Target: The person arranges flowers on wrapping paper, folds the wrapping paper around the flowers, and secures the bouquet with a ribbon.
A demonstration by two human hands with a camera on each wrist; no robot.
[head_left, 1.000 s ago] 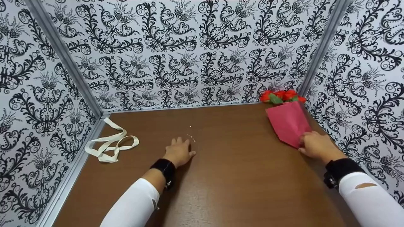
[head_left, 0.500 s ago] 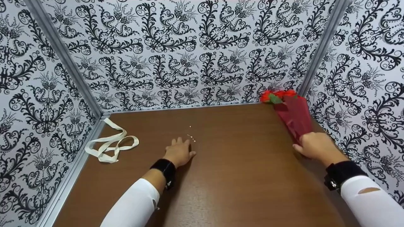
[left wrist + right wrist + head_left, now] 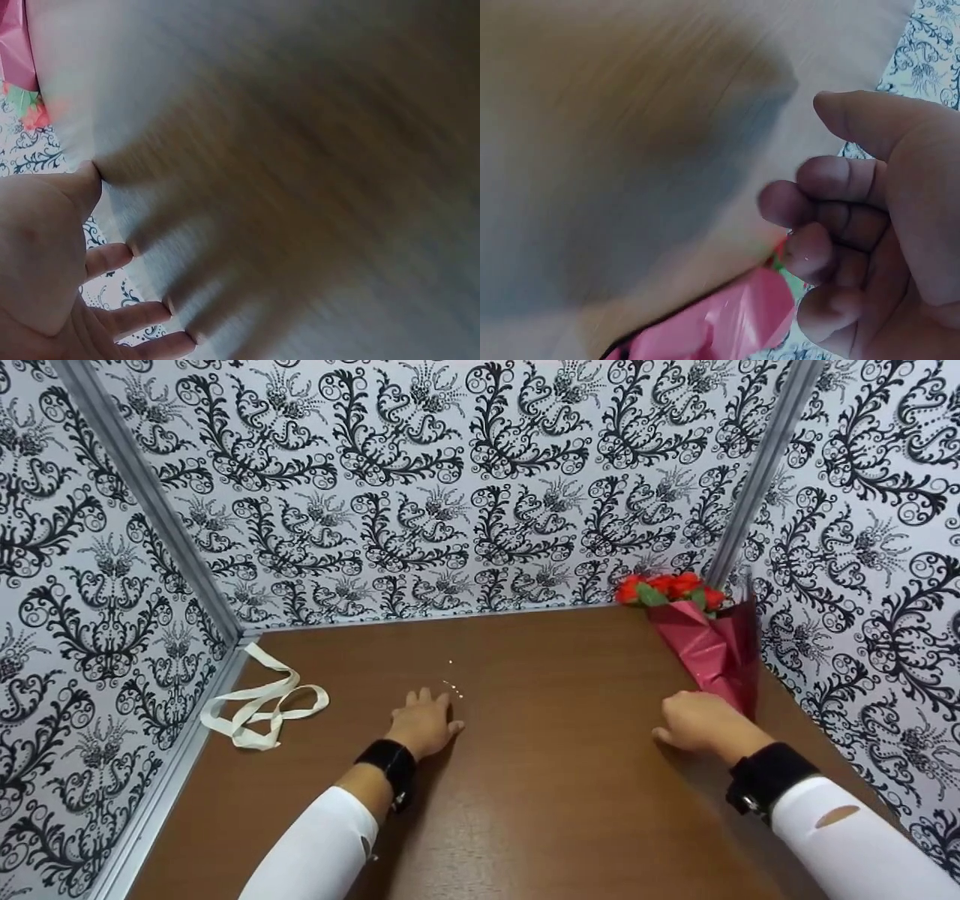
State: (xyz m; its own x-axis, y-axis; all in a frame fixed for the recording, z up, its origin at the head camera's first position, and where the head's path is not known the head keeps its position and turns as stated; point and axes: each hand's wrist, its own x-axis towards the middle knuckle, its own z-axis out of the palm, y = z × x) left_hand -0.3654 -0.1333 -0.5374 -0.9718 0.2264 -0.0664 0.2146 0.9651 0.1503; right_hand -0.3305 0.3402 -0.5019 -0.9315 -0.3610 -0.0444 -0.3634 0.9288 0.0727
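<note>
A bouquet of red flowers (image 3: pixel 664 583) with green leaves, wrapped in deep red paper (image 3: pixel 701 649), lies at the table's back right corner. My right hand (image 3: pixel 701 724) is just in front of its narrow end, free of the paper. In the right wrist view its fingers (image 3: pixel 810 247) are loosely curled, thumb apart, holding nothing, with the shiny pink-looking wrapper (image 3: pixel 727 315) below. My left hand (image 3: pixel 421 725) rests by its fingertips on the brown table (image 3: pixel 555 750), left of the middle. The left wrist view shows its fingers (image 3: pixel 142 319) spread and touching the tabletop.
A crumpled cream ribbon (image 3: pixel 270 688) lies looped at the table's left edge. Small white specks (image 3: pixel 454 688) dot the wood just beyond my left hand. Patterned walls (image 3: pixel 420 525) with grey metal corner posts (image 3: pixel 161 510) enclose the back and sides.
My right hand turned the bouquet over where it lay, released it and moved left, toward me. The wrapper's folded front now faces up. My left hand stayed in place.
</note>
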